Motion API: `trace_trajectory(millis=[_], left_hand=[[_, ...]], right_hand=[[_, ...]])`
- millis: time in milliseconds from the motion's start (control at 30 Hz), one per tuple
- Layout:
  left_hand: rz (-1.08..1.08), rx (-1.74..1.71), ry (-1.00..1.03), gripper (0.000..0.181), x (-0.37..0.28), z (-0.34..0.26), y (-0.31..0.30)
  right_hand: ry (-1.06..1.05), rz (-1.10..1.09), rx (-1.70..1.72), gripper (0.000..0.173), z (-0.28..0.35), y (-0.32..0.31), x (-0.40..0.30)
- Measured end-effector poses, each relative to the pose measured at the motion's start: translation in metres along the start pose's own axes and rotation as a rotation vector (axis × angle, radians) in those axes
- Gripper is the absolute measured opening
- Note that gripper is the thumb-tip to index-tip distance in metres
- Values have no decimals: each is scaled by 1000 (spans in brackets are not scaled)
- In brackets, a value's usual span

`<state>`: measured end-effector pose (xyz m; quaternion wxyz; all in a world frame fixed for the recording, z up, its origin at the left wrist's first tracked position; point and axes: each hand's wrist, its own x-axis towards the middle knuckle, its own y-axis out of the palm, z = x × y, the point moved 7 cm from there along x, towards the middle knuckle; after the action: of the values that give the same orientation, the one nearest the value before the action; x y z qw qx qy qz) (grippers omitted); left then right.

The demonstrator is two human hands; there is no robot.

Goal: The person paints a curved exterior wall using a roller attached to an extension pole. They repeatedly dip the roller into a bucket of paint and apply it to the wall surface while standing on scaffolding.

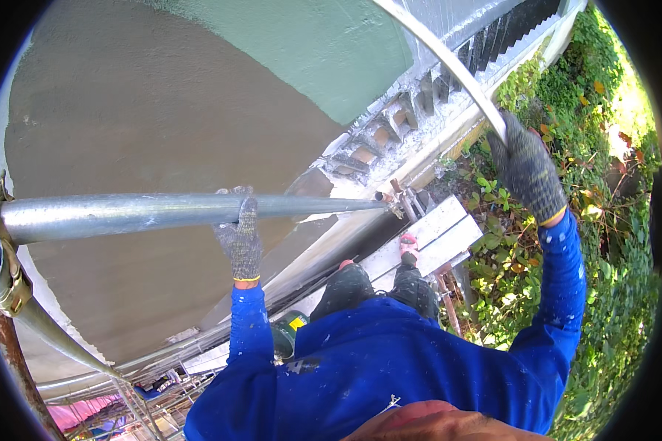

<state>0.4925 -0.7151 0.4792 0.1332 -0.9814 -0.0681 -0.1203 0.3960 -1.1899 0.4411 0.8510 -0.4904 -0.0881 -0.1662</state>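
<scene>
My left hand, in a grey knitted glove with a yellow cuff edge, is wrapped around a galvanized steel scaffold tube crossing the left half of the view. My right hand, gloved alike, grips the lower end of a long pale bar; the fisheye view makes it look curved, and its far end lies beyond the top edge. Behind the tube stands a wall with dark, damp-looking render and a green coated area above it.
Scaffold couplers join tubes at the left. My feet stand on white-stained scaffold planks. A dark green bucket is beside my legs. Broken, toothed masonry edges the wall. Leafy plants grow at the right; more scaffolding shows at lower left.
</scene>
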Motion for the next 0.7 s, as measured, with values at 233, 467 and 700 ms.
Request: trace_trajectory(millis=[233, 467, 700], left_hand=[[0, -37, -4, 49, 1, 1, 5], [10, 47, -3, 45, -1, 0, 5], [2, 15, 11, 48, -2, -3, 7]], right_hand=[[326, 292, -64, 23, -64, 76, -96], [332, 349, 97, 26, -53, 88, -116], [155, 99, 344, 31, -10, 10, -50]])
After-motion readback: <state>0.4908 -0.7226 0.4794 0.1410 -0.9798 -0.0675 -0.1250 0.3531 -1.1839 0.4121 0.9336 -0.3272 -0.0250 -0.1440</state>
